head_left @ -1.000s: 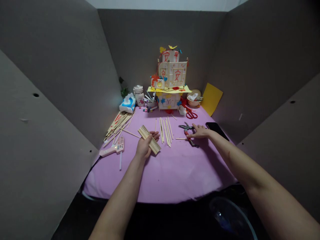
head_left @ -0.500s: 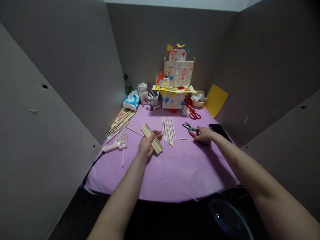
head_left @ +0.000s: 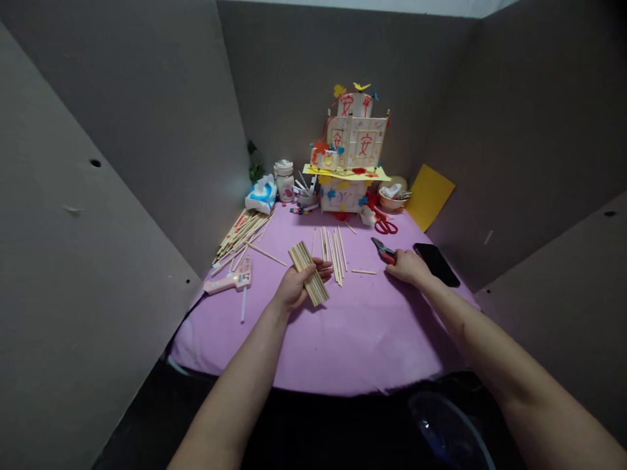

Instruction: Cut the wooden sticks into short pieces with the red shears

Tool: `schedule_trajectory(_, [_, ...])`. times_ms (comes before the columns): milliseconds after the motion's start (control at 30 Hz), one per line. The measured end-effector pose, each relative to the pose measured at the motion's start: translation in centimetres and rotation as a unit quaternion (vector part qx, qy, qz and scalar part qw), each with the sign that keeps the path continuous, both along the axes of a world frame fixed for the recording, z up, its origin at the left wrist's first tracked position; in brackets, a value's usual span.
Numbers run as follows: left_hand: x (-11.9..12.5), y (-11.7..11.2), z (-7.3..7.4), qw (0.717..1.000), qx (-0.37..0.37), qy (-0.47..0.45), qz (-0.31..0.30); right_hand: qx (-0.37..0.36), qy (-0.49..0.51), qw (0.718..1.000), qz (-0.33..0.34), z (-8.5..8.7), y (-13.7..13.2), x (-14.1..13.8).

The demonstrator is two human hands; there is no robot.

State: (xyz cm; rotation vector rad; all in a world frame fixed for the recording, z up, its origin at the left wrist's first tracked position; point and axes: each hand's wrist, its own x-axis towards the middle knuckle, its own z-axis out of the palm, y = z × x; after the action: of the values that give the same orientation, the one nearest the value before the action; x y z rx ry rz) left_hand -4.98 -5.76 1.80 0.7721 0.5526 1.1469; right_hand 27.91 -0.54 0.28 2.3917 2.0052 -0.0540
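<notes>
My left hand (head_left: 292, 288) holds a small flat panel of wooden sticks (head_left: 310, 279) laid side by side, thumb on top and fingers beneath. My right hand (head_left: 408, 266) is wrapped round the red handles of a pair of pliers (head_left: 382, 248), whose jaws point to the back left and look closed. Between the hands several loose wooden sticks (head_left: 335, 258) lie roughly parallel on the cloth. One short stick (head_left: 364, 271) lies crosswise, left of the pliers.
A pink glue gun (head_left: 235, 281) and a pile of sticks (head_left: 242, 235) lie left. At the back stands a decorated paper-and-stick model house (head_left: 345, 192), with red scissors (head_left: 386, 226) to its right. A black phone (head_left: 437, 264) lies beyond my right hand. Grey partitions enclose the pink-clothed table (head_left: 343, 352).
The pliers' spread jaws have come together as my right hand closed round the handles. My left hand has shifted slightly right with the stick panel, and the view has moved a little.
</notes>
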Motion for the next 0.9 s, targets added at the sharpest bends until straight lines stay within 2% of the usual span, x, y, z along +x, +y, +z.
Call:
schedule_trajectory(133, [-0.2,0.1,0.0,1.0,0.0,0.003,0.022,-0.011,0.02,0.999,-0.031,-0.3,0.3,-0.7])
schedule_trajectory(367, [-1.0,1.1,-0.3,0.996,0.006,-0.005,0.091,-0.014,0.047,0.998,-0.047,-0.1,0.5,-0.4])
schedule_trajectory(700, [-1.2,1.8,-0.6,0.988,0.022,-0.01,0.15,0.087,0.091,0.99,-0.058,0.4,-1.3,-1.5])
schedule_trajectory(900, [-0.2,1.0,-0.3,0.989,0.051,0.031,0.137,0.136,0.125,0.982,-0.031,0.8,-3.2,-2.4])
